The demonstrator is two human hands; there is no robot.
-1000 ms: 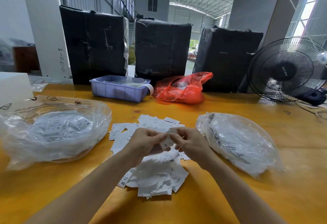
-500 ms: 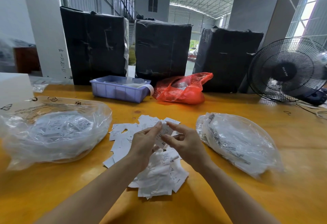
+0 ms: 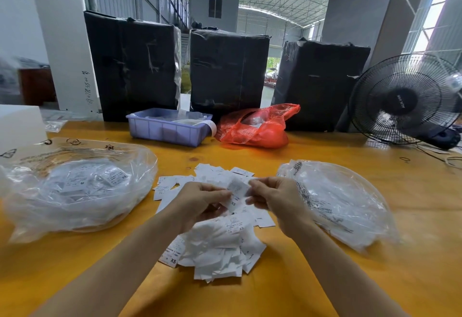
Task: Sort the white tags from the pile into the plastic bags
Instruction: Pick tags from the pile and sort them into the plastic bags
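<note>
A pile of white tags lies on the yellow table in front of me. Just above the pile, my left hand and my right hand pinch one white tag between them; it reads XS. A clear plastic bag with tags inside lies to the left of the pile. A second clear plastic bag with tags lies to the right, close to my right hand.
At the back of the table stand a purple bin, a red plastic bag and three black wrapped boxes. A black fan is at the far right. A white block sits far left.
Both hands dropped slightly toward me and their fingers closed in on the tag, which now hangs lower between them.
</note>
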